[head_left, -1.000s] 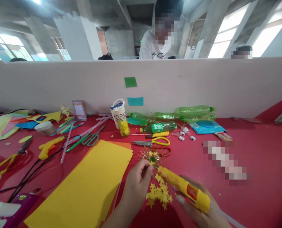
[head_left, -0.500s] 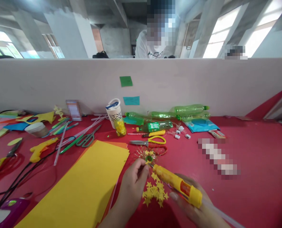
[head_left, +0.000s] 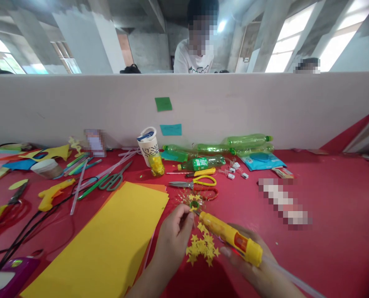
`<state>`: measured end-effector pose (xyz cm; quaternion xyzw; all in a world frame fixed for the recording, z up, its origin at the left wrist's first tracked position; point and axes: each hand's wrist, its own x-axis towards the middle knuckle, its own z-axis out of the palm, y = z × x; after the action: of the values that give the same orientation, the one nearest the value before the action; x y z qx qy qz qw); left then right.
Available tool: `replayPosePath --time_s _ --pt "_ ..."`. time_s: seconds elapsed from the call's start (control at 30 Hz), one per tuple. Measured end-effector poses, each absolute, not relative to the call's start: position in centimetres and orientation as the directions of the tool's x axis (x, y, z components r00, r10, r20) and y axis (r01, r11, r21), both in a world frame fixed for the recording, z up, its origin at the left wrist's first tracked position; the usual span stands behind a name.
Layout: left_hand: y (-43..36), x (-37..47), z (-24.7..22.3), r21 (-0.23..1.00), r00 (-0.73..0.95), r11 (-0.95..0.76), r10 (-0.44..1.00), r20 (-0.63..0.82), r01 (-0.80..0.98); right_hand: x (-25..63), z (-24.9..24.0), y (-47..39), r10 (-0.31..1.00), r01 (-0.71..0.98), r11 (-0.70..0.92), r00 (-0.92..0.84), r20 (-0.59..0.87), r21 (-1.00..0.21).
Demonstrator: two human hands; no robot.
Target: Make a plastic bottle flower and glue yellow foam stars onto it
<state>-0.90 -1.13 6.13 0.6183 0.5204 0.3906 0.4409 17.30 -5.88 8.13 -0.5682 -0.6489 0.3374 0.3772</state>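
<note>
My right hand (head_left: 249,250) is wrapped round a yellow glue gun (head_left: 224,232), with a clear glue stick (head_left: 293,275) sticking out of its back end. The nozzle points left at a small yellow paper star (head_left: 192,209), which my left hand (head_left: 176,229) pinches between thumb and fingertips. Just beyond my fingertips sits a cut piece of green plastic bottle (head_left: 194,204) with fringed clear strips spread round it and several yellow stars on them. A pile of yellow paper stars (head_left: 201,248) lies between my hands on the red table.
Yellow paper sheets (head_left: 100,240) lie to the left. Scissors (head_left: 190,183), a yellow cutter (head_left: 204,172), green bottles (head_left: 215,149) and a paper cup (head_left: 148,147) stand or lie farther back. Another glue gun (head_left: 52,194) is at left. A person (head_left: 193,58) is behind the white partition (head_left: 234,103).
The view has shifted slightly. Both hands, the glue gun and the star keep nearly the same positions. The person behind the partition has moved a little left and lower.
</note>
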Motion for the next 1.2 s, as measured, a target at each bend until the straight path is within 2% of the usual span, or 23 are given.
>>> replayPosePath --time_s 0.23,0.47,0.63,0.7,0.8,0.93,1.03,1.2 --pt "-1.2 -1.0 6.0 0.958 0.139 -0.049 0.99 0.01 0.283 17.2 7.8 -5.8 0.99 0.482 0.142 -0.076 0.12 -0.865" --pt "-1.1 -1.0 6.0 0.928 0.136 -0.104 0.989 0.058 0.358 17.3 7.5 -5.7 0.984 0.52 0.179 -0.108 0.144 -0.835" --pt "-1.2 -1.5 5.8 0.844 0.173 -0.269 0.962 0.211 0.464 17.8 7.7 -5.5 0.966 0.664 0.256 -0.154 0.207 -0.703" --pt "-1.3 -1.9 5.6 0.846 0.172 -0.27 0.962 0.214 0.46 18.9 8.0 -5.3 0.962 0.707 0.268 -0.164 0.217 -0.655" --pt "-1.3 -2.3 5.4 0.92 0.158 -0.127 0.985 0.072 0.372 21.5 7.5 -4.4 0.97 0.758 0.217 -0.098 0.221 -0.615" --pt "-1.4 -2.4 5.2 0.974 0.261 0.117 0.951 -0.167 0.196 25.1 4.3 -2.7 0.997 0.884 0.071 -0.053 0.05 -0.462" --pt "-1.5 -2.2 5.1 0.964 0.334 0.248 0.905 -0.264 0.09 26.2 1.7 -1.7 0.992 0.899 0.092 -0.12 -0.039 -0.429" --pt "-1.4 -1.8 5.9 0.931 0.392 0.364 0.854 -0.342 0.019 26.9 -0.1 -1.1 0.985 0.902 0.141 -0.171 -0.038 -0.407"
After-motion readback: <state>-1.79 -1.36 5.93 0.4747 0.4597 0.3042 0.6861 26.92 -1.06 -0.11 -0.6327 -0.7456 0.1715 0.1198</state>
